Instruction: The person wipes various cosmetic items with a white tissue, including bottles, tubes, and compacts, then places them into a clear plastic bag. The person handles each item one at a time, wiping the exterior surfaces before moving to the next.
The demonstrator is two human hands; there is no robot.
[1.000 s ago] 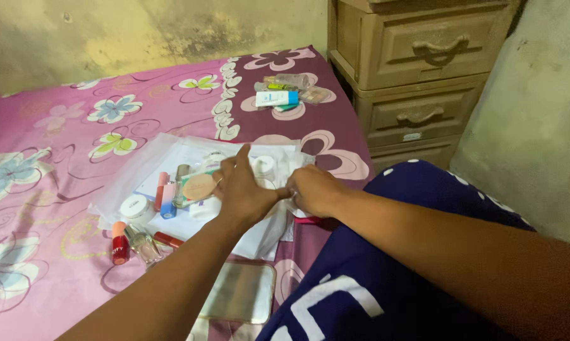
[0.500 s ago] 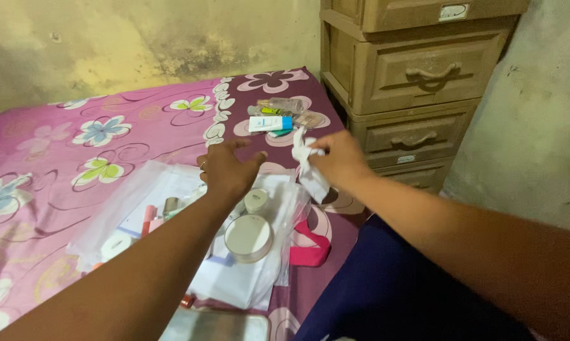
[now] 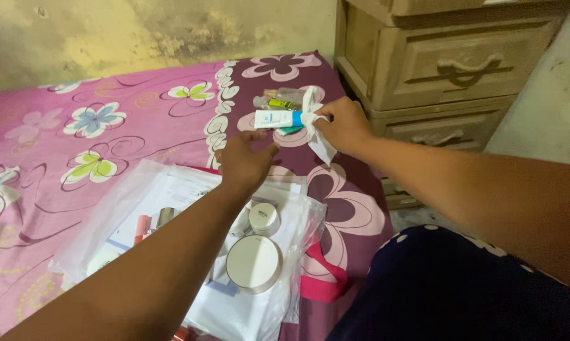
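**Hand positions relative to the white tube on the bed**

The right hand (image 3: pixel 345 125) is clamped on a crumpled white tissue (image 3: pixel 315 123), which hangs from the fingers. The tissue touches the capped end of a white tube with a blue band (image 3: pixel 277 118). The tube lies on the bed (image 3: pixel 76 145), on the dark purple border of the floral cover. Its long axis runs left to right across the view, cap end toward the right hand.

The left hand (image 3: pixel 244 161) hovers open and empty, fingers spread, palm down. The tube lies just beyond its fingertips, farther from the person. The right hand is the nearer of the two to the tube.

Behind the tube sit a few small clear and green packages (image 3: pixel 278 98); details are too small to tell. Below the left forearm, a clear plastic bag (image 3: pixel 127 208) lies flat. On it rest a large round white compact (image 3: pixel 254 263) and a small white jar (image 3: pixel 264 218). A wooden drawer chest (image 3: pixel 462 63) stands beside the bed.
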